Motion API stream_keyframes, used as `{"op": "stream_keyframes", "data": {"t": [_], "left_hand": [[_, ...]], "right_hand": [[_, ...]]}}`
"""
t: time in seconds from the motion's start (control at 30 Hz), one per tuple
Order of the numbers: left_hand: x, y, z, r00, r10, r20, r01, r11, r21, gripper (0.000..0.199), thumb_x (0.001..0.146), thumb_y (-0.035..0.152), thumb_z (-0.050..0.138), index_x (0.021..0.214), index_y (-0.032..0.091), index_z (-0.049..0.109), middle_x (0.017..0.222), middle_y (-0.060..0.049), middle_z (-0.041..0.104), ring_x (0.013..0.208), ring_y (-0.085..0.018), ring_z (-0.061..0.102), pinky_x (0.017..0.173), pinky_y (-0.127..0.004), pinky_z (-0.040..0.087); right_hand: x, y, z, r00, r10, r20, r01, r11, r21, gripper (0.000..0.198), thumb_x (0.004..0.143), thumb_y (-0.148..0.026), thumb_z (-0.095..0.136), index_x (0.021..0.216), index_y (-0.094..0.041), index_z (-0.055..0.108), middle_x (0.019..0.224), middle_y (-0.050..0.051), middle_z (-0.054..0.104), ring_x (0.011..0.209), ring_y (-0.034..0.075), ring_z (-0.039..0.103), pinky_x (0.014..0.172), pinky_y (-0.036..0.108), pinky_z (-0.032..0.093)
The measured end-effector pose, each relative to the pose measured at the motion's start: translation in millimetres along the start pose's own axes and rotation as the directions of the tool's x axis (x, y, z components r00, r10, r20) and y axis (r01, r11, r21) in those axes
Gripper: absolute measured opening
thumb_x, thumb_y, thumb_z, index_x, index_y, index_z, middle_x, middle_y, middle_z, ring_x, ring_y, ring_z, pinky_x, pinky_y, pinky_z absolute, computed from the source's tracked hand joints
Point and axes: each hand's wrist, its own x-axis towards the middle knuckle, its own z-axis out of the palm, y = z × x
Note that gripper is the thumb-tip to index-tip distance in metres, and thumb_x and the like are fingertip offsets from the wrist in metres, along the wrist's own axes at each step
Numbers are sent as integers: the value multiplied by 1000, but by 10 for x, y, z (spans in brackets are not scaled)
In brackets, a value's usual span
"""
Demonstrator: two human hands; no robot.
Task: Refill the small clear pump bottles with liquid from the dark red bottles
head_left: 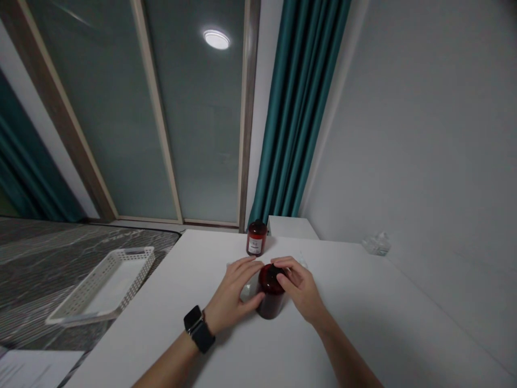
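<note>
- Dark red bottle (271, 303): upright on the middle of the white desk (250, 358).
- Left hand (234, 288): grip curled against the bottle's left side.
- Right hand (302, 291): grip pinching its black cap (275, 272).
- Labelled bottle (256, 237): standing far on the desk.
- White basket (85, 287): left, beyond the desk's edge.

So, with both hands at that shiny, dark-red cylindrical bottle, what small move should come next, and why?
Probably a gentle twist of the dark, round cap by the right hand: its thumb and fingers are at the cap, while the left hand spreads beside the dark-red bottle, seemingly placed to steady it.
</note>
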Motion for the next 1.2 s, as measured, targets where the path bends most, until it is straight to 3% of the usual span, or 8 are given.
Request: {"op": "stream_keyframes", "data": {"t": [0.17, 0.37, 0.57, 0.77, 0.93, 1.07, 1.2], "left_hand": [[9, 5, 30, 998, -11, 55, 8, 998, 55, 57, 88, 26, 65, 140, 25, 43, 138, -8, 59, 132, -27, 48, 119, -58, 21], [15, 73, 58, 1000, -21, -22, 21, 999, 35, 50, 82, 26, 69, 129, 24, 50, 129, -9, 64, 122, -27, 58, 115, -56, 28], [18, 83, 2, 995, 36, -90, -37, 999, -8, 31, 87, 17, 60, 118, 23, 56, 120, -8, 68, 115, -25, 60, 104, -47, 42], [16, 67, 33, 998, 36, -50, -38, 999, -37, 50, 88, 18, 62, 135, 24, 47, 134, -11, 60, 124, -28, 54, 104, -50, 43], [33, 78, 55, 999, 32, -42, -34, 997, -70, 50, 87, 20, 68, 133, 25, 49, 130, -10, 63, 122, -28, 56, 107, -53, 40], [44, 120, 38, 997, 22, -80, -28, 996, -83, 42, 85, 19, 69, 124, 23, 55, 124, -9, 66, 118, -27, 58, 103, -50, 44], [29, 132, 24, 995, 32, -95, -40, 996, -77, 38, 88, 15, 62, 124, 23, 56, 124, -9, 66, 118, -26, 58, 104, -48, 44]], "right_hand": [[-11, 26, -25, 1000, -6, 24, 7, 1000, -12, 14, 87, -27, 65, 101, -25, 69, 103, 7, 67, 104, 22, 65, 93, 39, 53], [-39, 95, 30, 998, -49, -45, 47, 998, -47, 10, 88, -26, 63, 98, -25, 63, 103, 6, 64, 107, 23, 63, 95, 40, 50], [-12, 22, -96, 998, 52, 29, -52, 999, 2, 14, 88, -33, 65, 98, -23, 64, 106, 8, 69, 108, 24, 64, 98, 43, 49], [1, -5, -91, 988, 106, 113, -121, 983, 140, 18, 86, -35, 70, 99, -24, 64, 107, 8, 69, 106, 23, 65, 97, 42, 49], [-15, 69, 37, 999, 38, -7, -37, 997, 64, 13, 86, -31, 68, 95, -25, 61, 102, 5, 64, 105, 22, 62, 93, 38, 49], [-21, 109, 45, 994, -48, -96, 39, 995, -91, 10, 87, -25, 66, 93, -26, 58, 100, 4, 59, 109, 23, 57, 97, 40, 43], [-7, 104, -62, 998, -47, -33, 41, 985, -168, 10, 87, -21, 64, 95, -25, 60, 99, 3, 58, 101, 22, 58, 92, 38, 44]]}}
